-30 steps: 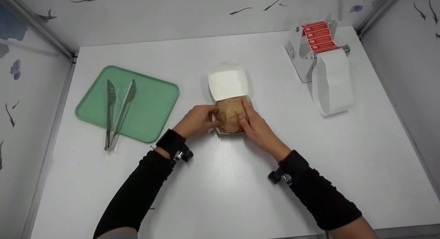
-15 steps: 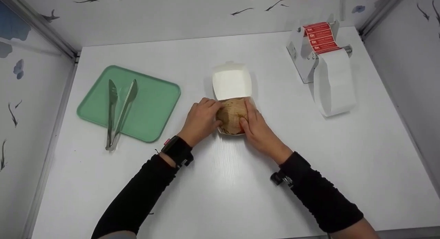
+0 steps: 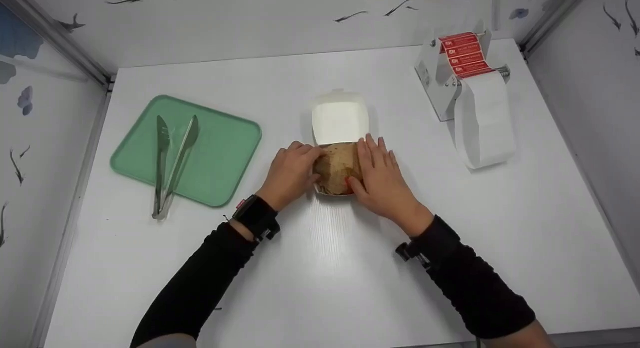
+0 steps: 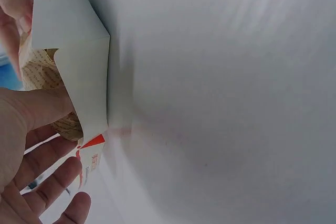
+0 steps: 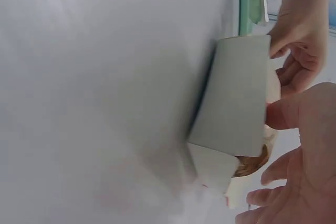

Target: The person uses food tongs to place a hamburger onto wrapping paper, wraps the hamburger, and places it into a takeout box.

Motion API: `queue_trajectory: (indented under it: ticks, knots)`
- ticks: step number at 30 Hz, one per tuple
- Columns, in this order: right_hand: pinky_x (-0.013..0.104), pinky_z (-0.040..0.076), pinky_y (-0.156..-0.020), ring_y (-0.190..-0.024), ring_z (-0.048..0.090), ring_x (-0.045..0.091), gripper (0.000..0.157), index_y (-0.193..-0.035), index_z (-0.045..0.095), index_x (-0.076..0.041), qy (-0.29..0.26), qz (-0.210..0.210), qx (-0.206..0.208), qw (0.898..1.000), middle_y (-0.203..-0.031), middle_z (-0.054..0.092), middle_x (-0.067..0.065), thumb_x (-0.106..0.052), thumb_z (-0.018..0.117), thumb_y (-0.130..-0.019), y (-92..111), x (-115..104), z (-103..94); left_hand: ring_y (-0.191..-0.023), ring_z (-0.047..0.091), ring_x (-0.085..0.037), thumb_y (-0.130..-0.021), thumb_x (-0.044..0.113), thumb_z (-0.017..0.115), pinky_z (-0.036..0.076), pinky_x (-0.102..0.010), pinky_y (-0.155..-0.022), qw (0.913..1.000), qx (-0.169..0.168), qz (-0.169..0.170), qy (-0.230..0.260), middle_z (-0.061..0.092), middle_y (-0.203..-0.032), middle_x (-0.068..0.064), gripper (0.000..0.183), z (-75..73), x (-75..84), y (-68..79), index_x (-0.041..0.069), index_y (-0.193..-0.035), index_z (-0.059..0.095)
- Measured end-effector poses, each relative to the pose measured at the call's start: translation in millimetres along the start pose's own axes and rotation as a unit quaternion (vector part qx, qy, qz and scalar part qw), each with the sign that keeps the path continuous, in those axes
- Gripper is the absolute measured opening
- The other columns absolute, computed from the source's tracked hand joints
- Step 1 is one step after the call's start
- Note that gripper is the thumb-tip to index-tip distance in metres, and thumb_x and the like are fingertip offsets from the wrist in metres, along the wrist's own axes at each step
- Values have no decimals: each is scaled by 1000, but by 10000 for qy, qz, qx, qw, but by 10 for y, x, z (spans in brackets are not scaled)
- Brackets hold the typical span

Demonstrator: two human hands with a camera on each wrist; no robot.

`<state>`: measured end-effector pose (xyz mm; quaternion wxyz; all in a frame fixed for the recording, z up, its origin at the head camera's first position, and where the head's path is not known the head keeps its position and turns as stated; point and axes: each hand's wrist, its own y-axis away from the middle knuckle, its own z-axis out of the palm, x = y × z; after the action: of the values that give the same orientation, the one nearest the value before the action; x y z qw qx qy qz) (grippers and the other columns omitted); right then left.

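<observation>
Fingers newly straightened, the right hand [image 3: 384,184] touches a paper-wrapped bundle [image 3: 340,165] in an open clamshell carton [image 3: 341,122]; the left hand [image 3: 290,173] grips the bundle's left edge. Farther sit tongs [image 3: 181,155] on a green tray [image 3: 222,148], then a label dispenser [image 3: 442,95].

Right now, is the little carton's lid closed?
No, the lid is folded back, leaving the paper-wrapped item in the carton in view.
</observation>
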<state>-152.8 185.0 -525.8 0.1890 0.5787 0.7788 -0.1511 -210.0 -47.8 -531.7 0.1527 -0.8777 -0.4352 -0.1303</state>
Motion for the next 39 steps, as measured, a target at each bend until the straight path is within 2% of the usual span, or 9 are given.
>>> queue_trajectory:
  ticks: [3,7,12,15,20,27,32,36,39]
  knots:
    - [71,20,-130,-165,14,51,71,-169,25,1,209,-576,235,9978,-176,20,28,-32,53,-112,-95,-77,-24,-120,67,-32,-91,15,88,58,-53,-92,9998,8,91,-175,77,-129,-9,49,-9,8,-8,11,-136,69]
    - [68,21,-130,-166,13,49,68,-171,22,-4,516,-1040,100,9932,-177,20,26,-40,43,-116,-213,-59,115,-121,68,-33,-92,15,86,59,-54,-92,9997,-63,108,-209,77,-130,-9,49,-10,20,-19,11,-138,69]
    - [68,16,-132,-166,11,49,71,-171,18,-4,389,-927,-91,9949,-177,16,28,-40,43,-116,-227,70,267,-119,69,-35,-91,12,87,59,-55,-94,9999,-80,97,72,78,-127,-11,51,-5,26,-38,10,-139,69]
    - [65,11,-134,-166,9,48,72,-172,15,-4,164,-882,-224,9957,-177,13,29,-40,42,-116,-224,109,276,-115,69,-35,-90,11,88,59,-53,-92,9998,-74,51,179,79,-123,-11,50,4,20,-41,8,-136,70]
    - [63,11,-135,-167,8,46,72,-172,15,-4,81,-806,-379,9960,-178,12,27,-43,40,-116,-223,128,269,-113,70,-34,-91,15,88,60,-52,-92,9994,-191,-82,261,80,-122,-9,48,17,11,-44,8,-136,71]
    - [60,14,-135,-167,13,45,73,-171,19,-4,31,-752,-139,9971,-178,16,25,-44,44,-115,-186,152,253,-120,67,-34,-91,16,87,57,-51,-101,9969,-365,-266,642,77,-130,-9,50,-8,-13,-37,8,-137,70]
    - [63,23,-132,-165,25,40,69,-169,27,-2,80,-697,148,9974,-177,25,21,-38,50,-115,-65,177,169,-127,65,-33,-92,17,87,55,-49,-108,9949,-406,-269,882,74,-136,-11,51,-43,-20,-22,8,-139,69]
    - [65,29,-129,-161,36,36,67,-168,31,-2,114,-742,162,9970,-175,32,18,-36,52,-114,-8,183,124,-131,64,-32,-93,14,85,53,-47,-112,9954,-135,-144,942,71,-138,-14,48,-83,50,33,6,-138,69]
    - [64,31,-128,-159,39,35,67,-167,33,-3,42,-703,95,9975,-174,34,17,-35,56,-113,0,202,81,-128,66,-32,-95,14,82,56,-46,-108,9958,331,279,811,71,-135,-15,41,-80,178,74,5,-134,71]
